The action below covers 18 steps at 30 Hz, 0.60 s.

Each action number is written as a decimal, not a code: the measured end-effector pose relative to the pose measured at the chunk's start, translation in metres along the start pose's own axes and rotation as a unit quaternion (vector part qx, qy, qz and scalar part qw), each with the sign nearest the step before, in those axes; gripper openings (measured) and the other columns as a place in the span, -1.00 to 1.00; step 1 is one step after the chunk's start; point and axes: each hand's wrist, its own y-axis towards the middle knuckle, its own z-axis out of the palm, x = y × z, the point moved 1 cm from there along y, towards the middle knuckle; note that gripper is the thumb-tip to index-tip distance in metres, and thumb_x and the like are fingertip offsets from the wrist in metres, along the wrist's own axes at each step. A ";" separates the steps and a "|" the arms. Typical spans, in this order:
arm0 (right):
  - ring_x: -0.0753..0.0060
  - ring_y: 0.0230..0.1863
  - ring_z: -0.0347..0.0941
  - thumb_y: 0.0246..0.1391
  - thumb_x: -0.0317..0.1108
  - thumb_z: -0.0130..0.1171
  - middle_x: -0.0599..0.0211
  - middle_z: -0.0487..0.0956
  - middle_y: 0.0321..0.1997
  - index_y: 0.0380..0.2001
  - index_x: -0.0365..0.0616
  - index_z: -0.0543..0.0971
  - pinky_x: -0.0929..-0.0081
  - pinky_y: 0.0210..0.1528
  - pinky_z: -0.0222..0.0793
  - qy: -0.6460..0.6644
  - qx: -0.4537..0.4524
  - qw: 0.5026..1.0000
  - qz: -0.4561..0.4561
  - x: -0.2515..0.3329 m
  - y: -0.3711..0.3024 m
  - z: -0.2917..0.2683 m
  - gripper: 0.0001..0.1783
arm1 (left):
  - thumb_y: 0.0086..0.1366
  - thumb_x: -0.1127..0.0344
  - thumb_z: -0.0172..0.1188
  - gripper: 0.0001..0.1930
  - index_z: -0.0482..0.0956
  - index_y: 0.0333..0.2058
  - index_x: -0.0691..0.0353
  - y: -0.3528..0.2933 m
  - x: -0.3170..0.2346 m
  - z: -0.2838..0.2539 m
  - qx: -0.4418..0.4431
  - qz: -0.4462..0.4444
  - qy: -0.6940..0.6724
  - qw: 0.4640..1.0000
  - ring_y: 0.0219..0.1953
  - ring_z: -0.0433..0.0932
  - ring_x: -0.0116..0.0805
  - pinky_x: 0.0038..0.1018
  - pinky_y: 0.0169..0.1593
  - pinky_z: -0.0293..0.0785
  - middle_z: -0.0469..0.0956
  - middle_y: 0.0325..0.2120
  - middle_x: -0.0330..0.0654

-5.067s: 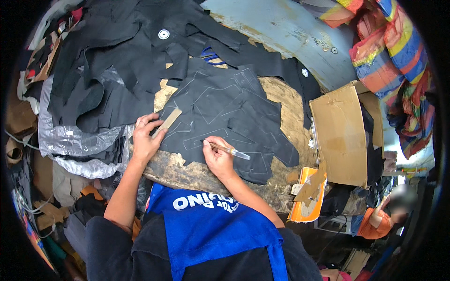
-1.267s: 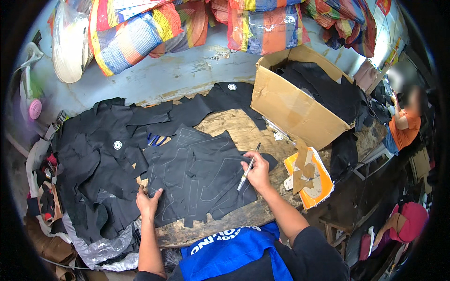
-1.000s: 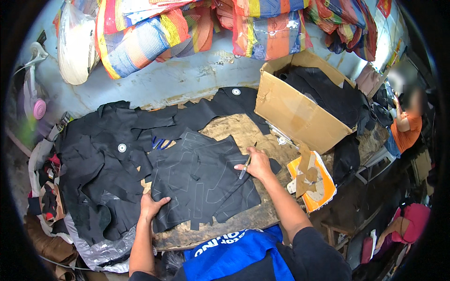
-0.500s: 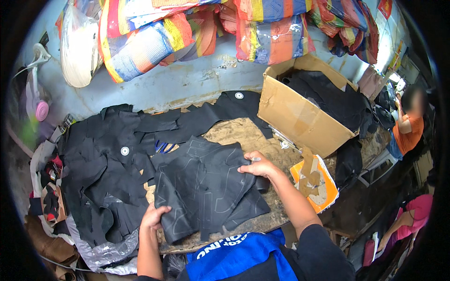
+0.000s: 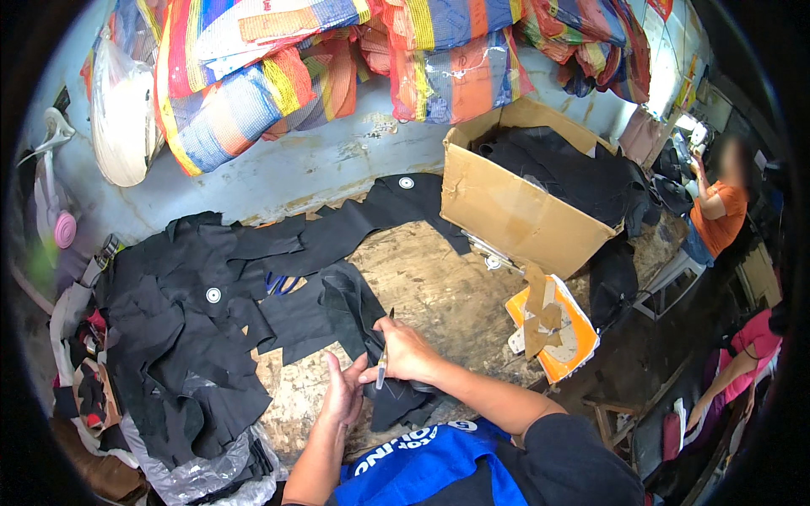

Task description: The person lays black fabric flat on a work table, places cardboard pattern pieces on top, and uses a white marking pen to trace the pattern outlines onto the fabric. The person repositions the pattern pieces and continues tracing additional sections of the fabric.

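Observation:
My right hand (image 5: 407, 352) is closed round a slim pen-like marker (image 5: 381, 369), its pale tip pointing toward me. The same hand is against a folded black leather-like sheet (image 5: 348, 297), whose upper part stands bunched up and whose lower part hangs toward the table's near edge. Whether the fingers also pinch the sheet is hard to see. Close beside it, my left hand (image 5: 342, 392) has its thumb apart from the fingers, and its fingertips reach the right hand. Nothing shows in the left palm.
Black sheets (image 5: 181, 337) cover the wooden table's left side, with blue-handled scissors (image 5: 283, 284) among them. A cardboard box (image 5: 523, 211) of black pieces stands at the back right, near an orange-edged pad (image 5: 561, 337) with brown templates (image 5: 540, 316). Two people are at the right.
The marked black sheet, spread flat before, is now gathered and folded near me. Both hands have come together at the table's near middle; the left has let go of the sheet's corner.

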 end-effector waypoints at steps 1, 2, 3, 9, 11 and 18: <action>-0.16 -0.14 0.46 -0.44 -0.07 0.49 -0.18 0.46 -0.14 -0.13 -0.35 0.33 0.13 -0.13 0.42 -0.037 0.011 0.999 -0.015 -0.002 0.000 0.004 -0.16 | 0.03 -0.62 -0.66 0.15 0.25 0.14 0.38 0.002 0.001 -0.005 0.027 -0.007 0.026 0.999 0.04 0.40 -0.27 -0.36 0.19 0.13 0.49 -0.04 -0.07; -0.16 -0.14 0.46 -0.41 -0.12 0.47 -0.17 0.45 -0.12 -0.10 -0.33 0.31 0.13 -0.11 0.41 -0.046 0.015 0.999 -0.001 -0.004 -0.001 0.009 -0.18 | 0.05 -0.59 -0.68 0.13 0.23 0.16 0.39 0.003 0.004 -0.010 0.025 -0.025 0.024 0.999 0.07 0.37 -0.26 -0.36 0.22 0.07 0.45 0.00 -0.05; -0.16 -0.13 0.46 -0.37 -0.16 0.45 -0.16 0.45 -0.11 -0.08 -0.30 0.30 0.14 -0.09 0.40 -0.064 0.038 0.997 0.017 -0.006 -0.002 0.016 -0.21 | 0.08 -0.57 -0.69 0.12 0.21 0.17 0.41 0.003 0.008 -0.015 0.040 -0.027 0.017 0.999 0.11 0.33 -0.25 -0.36 0.25 0.01 0.41 0.04 -0.03; -0.09 -0.31 0.51 -0.04 -0.48 -0.01 -0.02 0.51 -0.39 -0.15 -0.20 0.35 0.06 -0.27 0.43 -0.192 -0.024 0.981 0.015 -0.003 -0.004 0.036 -0.69 | 0.33 -0.27 -0.32 -0.24 0.37 0.07 0.40 0.000 0.023 -0.033 -0.070 -0.008 -0.044 0.997 0.13 0.32 -0.24 -0.36 0.18 0.16 0.42 0.05 -0.02; -0.06 -0.42 0.52 -0.09 -0.47 0.08 0.01 0.53 -0.50 -0.18 -0.16 0.42 0.07 -0.37 0.42 -0.122 -0.074 0.990 0.014 -0.009 0.001 0.017 -0.68 | 0.35 -0.16 -0.20 -0.35 0.41 0.03 0.39 -0.009 0.026 -0.037 -0.108 0.082 0.031 0.990 0.09 0.37 -0.26 -0.39 0.09 0.27 0.45 0.02 -0.03; 0.37 -0.12 0.43 -0.29 -0.47 0.32 0.11 0.47 -0.10 -0.01 -0.27 0.38 0.45 -0.05 0.38 0.157 -0.181 0.966 0.095 -0.019 -0.036 -0.107 -0.34 | 0.23 0.43 0.15 -0.76 0.54 -0.15 0.42 -0.038 0.051 -0.075 -0.331 0.194 0.232 0.894 -0.13 0.49 -0.38 -0.51 -0.05 0.41 0.54 -0.21 -0.11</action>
